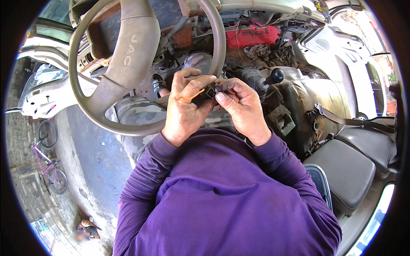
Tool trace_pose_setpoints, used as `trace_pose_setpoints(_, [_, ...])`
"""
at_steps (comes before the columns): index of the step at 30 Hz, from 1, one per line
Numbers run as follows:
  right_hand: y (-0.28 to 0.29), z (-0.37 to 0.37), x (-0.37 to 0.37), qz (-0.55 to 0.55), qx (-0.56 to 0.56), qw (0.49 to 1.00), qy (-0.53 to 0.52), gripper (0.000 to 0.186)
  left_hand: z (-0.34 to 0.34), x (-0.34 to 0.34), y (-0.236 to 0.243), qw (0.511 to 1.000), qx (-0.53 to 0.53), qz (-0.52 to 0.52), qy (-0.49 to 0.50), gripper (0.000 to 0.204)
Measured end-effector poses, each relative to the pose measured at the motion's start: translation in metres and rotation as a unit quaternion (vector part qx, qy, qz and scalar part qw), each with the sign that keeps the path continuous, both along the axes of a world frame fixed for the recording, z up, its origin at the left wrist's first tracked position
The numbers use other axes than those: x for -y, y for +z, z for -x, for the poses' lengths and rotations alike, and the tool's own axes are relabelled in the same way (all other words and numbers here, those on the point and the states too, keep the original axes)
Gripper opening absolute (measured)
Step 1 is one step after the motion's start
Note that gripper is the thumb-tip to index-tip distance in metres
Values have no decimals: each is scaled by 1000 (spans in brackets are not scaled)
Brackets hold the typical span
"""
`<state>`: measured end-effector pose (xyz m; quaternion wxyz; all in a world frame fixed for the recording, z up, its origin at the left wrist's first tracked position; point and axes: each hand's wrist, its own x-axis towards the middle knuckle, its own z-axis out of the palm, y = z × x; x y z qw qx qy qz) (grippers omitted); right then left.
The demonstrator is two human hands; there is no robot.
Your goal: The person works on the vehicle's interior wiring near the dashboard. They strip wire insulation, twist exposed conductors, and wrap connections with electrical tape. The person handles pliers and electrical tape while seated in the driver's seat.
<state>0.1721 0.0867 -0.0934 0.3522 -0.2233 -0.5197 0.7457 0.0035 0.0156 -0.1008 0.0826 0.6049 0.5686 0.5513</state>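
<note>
A small black plastic part (210, 92), shaped like an electrical connector with a squarish opening, is held up between my two hands, just right of the steering wheel's rim. My left hand (183, 111) is closed round it from the left, with curled fingers over its top. A thin orange strip (194, 95) lies across the fingers of that hand; where its far end goes I cannot tell. From the right, the thumb and forefinger of my right hand (245, 109) pinch the part's edge. My fingers hide much of it.
The steering wheel (139, 59) stands at my left. Beyond it the dashboard is opened up, with loose wiring and a red pouch (254, 36). A black-knobbed gear lever (273, 77) rises right of my hands, near a grey seat (341, 170). Outside, a bicycle (48, 164) leans at left.
</note>
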Motion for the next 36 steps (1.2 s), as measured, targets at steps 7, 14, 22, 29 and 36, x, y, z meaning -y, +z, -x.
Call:
trace_pose_setpoints(7, [0, 3, -6, -94, 33, 995, -16, 14, -2, 0, -7, 997, 71, 25, 11, 64])
trace_pose_setpoints(14, [25, -4, -11, -364, 181, 911, -67, 12, 3, 1, -4, 998, 32, 35, 31, 56])
trace_pose_setpoints(22, [15, -1, -14, -278, 143, 948, -52, 14, 2, 3, -4, 993, 88, 79, 18, 56])
trace_pose_setpoints(29, [5, -6, -17, -44, 58, 997, 16, 14, 5, 3, -9, 996, 43, 70, 29, 55])
trace_pose_setpoints(36, [-3, -10, -21, -51, 58, 996, 36, 18, 4, 4, -8, 998, 40, 49, 15, 54])
